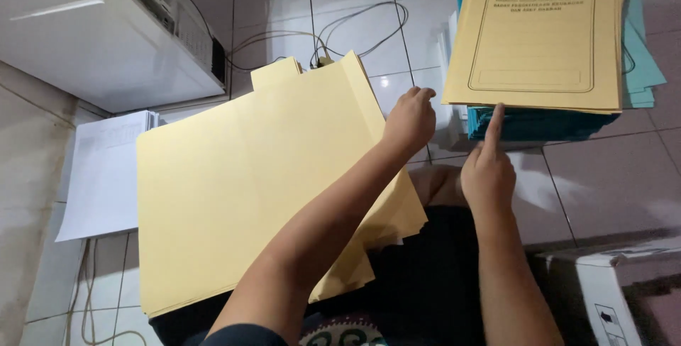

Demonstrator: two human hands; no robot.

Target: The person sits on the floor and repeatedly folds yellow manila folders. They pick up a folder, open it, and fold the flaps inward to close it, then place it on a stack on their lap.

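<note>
A stack of plain yellow folders lies across my lap, tilted, with a tab at its top edge. My left hand reaches past its right edge, fingers curled, close to the pile ahead; I cannot tell whether it grips anything. My right hand points its index finger up against the front edge of a pile of printed yellow folders. That pile rests on teal folders and white sheets on the tiled floor.
A white machine stands at the upper left with cables trailing over the floor tiles. A stack of white paper lies left of my lap. A white box sits at the lower right.
</note>
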